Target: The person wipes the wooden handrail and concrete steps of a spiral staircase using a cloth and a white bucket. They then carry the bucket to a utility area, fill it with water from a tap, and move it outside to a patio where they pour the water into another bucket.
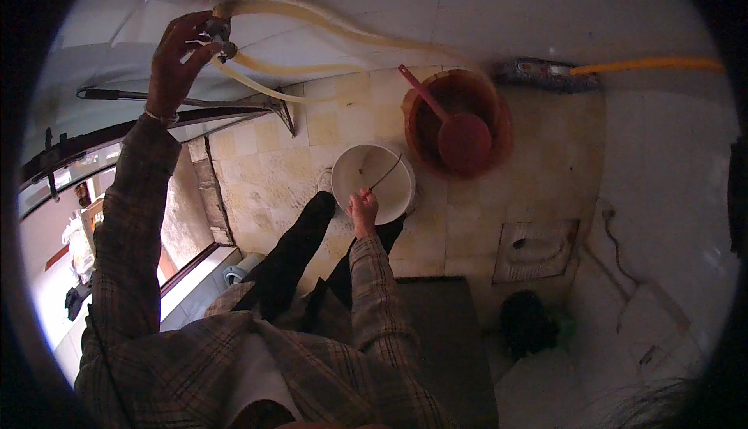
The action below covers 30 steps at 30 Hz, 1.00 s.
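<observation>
My left hand (182, 58) is raised at the upper left, its fingers curled around a metal tap (220, 34) on the wall. Pale yellow hoses (327, 20) run from this tap to the right. Low in front of me stands a white bucket (374, 157) between my feet. My right hand (363, 210) is over its near rim, closed on a thin dark wire-like piece (387, 170). The far end of that piece meets the bucket's rim; whether it is the bucket's handle, I cannot tell. A small dark spot shows inside the bucket.
A reddish tub (412, 131) holds a pink long-handled dipper (464, 142). A squat toilet (534, 251) is set in the tiled floor at right, near a dark bundle (526, 324). A long-handled squeegee (234, 103) lies along the left wall, above a doorway. An orange hose (648, 65) runs upper right.
</observation>
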Available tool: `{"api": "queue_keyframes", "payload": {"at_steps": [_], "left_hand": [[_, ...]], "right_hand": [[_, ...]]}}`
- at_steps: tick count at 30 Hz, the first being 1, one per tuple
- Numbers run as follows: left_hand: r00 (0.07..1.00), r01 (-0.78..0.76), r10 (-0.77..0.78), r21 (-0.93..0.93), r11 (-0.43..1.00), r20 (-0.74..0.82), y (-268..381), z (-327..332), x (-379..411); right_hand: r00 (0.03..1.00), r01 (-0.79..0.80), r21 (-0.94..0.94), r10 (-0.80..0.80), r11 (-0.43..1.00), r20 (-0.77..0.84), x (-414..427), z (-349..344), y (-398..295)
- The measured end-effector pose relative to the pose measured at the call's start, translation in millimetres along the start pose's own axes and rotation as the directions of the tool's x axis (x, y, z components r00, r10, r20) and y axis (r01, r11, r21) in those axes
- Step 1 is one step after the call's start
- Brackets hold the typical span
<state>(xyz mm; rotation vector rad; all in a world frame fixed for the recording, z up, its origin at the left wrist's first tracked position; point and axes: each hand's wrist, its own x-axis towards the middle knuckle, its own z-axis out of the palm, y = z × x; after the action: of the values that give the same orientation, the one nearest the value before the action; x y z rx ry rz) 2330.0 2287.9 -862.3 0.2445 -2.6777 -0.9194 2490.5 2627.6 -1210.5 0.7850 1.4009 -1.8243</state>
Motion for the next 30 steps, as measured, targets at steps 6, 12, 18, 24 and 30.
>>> {"api": "queue_keyframes", "payload": {"at_steps": [6,12,18,24,30], "left_hand": [[0.994,0.040,-0.039,0.009,0.999,-0.102,11,17,8],[0.980,0.047,-0.037,0.046,0.998,-0.194,9,25,15],[0.976,0.046,-0.023,0.103,0.994,-0.218,13,27,22],[0.969,0.046,-0.020,0.102,0.994,-0.245,13,27,21],[0.961,0.061,-0.016,0.154,0.986,-0.277,23,31,22]], "right_hand": [[0.999,-0.050,0.005,0.050,0.999,-0.001,9,-3,2],[0.998,-0.056,-0.039,0.054,0.998,-0.045,9,2,7],[0.999,-0.034,0.023,0.033,0.999,0.025,4,2,-9],[0.999,-0.050,0.045,0.050,0.998,-0.002,-10,8,-25],[0.999,-0.039,-0.027,0.038,0.999,-0.034,-8,1,-22]]}}
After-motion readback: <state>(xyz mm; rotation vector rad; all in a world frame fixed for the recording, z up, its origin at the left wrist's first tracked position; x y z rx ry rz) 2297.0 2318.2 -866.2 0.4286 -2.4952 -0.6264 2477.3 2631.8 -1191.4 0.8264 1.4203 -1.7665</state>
